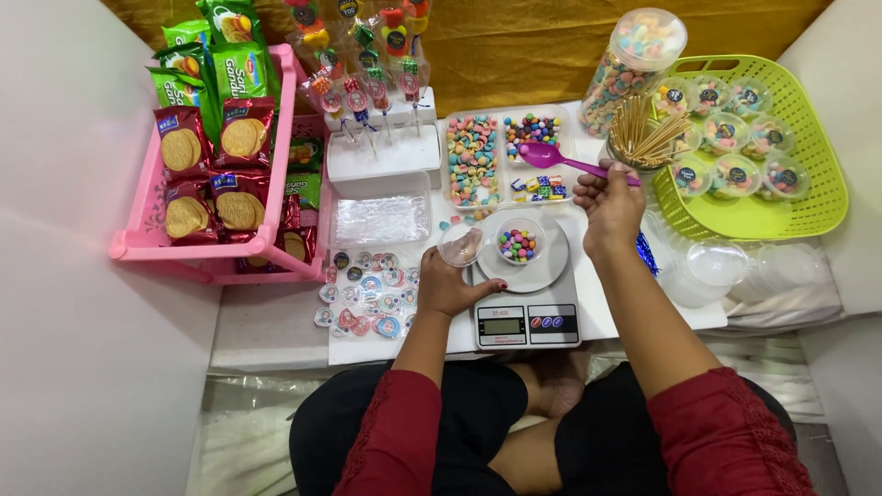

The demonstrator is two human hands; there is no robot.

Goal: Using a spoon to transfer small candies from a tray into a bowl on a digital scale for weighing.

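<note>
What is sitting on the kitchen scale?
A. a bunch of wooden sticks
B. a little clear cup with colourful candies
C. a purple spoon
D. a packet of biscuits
B: the small clear cup of candies rests on the round plate of the scale.

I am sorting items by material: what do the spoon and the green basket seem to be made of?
The spoon in the right hand looks like glossy purple plastic, slightly see-through. The green basket looks like matte moulded plastic, judging by its even grid of holes.
</note>
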